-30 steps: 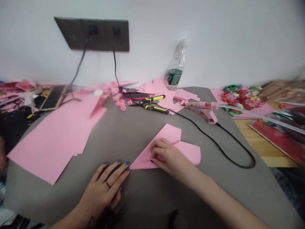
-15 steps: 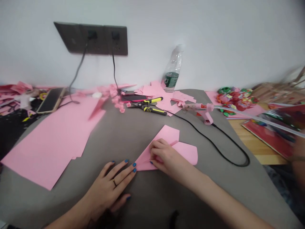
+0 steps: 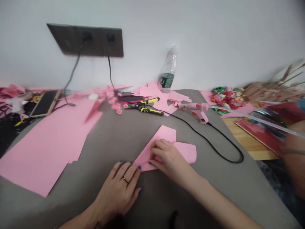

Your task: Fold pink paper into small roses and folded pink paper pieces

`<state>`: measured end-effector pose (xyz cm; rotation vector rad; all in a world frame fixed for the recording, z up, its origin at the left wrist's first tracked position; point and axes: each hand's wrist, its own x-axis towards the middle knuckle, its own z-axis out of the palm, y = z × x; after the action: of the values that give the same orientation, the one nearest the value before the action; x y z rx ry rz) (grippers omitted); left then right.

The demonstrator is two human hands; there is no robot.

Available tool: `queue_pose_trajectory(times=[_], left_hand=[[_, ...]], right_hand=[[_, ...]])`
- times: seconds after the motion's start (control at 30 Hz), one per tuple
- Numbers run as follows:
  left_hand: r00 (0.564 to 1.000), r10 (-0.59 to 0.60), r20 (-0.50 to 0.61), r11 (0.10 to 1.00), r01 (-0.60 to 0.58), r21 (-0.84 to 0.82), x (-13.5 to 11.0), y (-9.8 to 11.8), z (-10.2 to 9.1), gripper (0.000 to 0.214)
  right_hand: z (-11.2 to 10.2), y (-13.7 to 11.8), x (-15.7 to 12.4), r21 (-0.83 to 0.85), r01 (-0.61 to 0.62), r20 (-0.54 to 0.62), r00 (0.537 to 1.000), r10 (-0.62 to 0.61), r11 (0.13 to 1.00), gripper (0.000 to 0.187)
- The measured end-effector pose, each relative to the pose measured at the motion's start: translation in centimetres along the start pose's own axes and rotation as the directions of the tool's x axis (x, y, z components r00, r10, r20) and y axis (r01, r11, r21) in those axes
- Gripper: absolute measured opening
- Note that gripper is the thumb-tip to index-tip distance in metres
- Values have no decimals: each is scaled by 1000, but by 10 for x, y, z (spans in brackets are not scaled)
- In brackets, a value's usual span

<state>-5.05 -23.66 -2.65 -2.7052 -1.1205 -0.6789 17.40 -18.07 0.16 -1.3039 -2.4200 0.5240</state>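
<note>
A folded piece of pink paper lies on the grey tabletop in front of me, narrowing toward its left end. My left hand is laid flat, its fingertips resting on that narrow end; the fingers are stretched out and grip nothing. Over the middle of the paper, my right hand is closed in a pinch on a folded edge, with thumb and forefinger near the crease. Part of the paper is hidden beneath the right hand.
Large pink sheets lie left, near a phone. Behind are pliers, paper scraps and a bottle. A pink glue gun with a looping cord lies right. Another person's arm is at the right edge.
My left hand has shifted right and its fingers have bent a little at the paper's narrow end. The right hand keeps its pinch. The camera view has moved slightly.
</note>
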Motion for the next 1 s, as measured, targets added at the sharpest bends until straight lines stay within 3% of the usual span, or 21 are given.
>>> queue_pose_trajectory(times=[0.1,0.27,0.47,0.6,1.0], left_hand=[[998,60,27,998,-60,4,9,-1,-2,36],[995,85,58,996,-85,5,15,-4,0,36],[991,44,127,997,-51,51,18,3,2,40],[994,15,107,999,-19,42,20,9,5,44],[997,3,81,996,-11,89,11,18,11,44]], right_hand=[[-4,2,-2,-118,-12,7,1000,13,993,15],[-15,11,2,-184,0,115,993,22,983,14],[-38,22,0,-100,-18,217,975,39,995,11],[-48,30,-3,-60,-51,213,975,62,997,10],[-34,33,-7,-140,-117,151,979,138,983,11]])
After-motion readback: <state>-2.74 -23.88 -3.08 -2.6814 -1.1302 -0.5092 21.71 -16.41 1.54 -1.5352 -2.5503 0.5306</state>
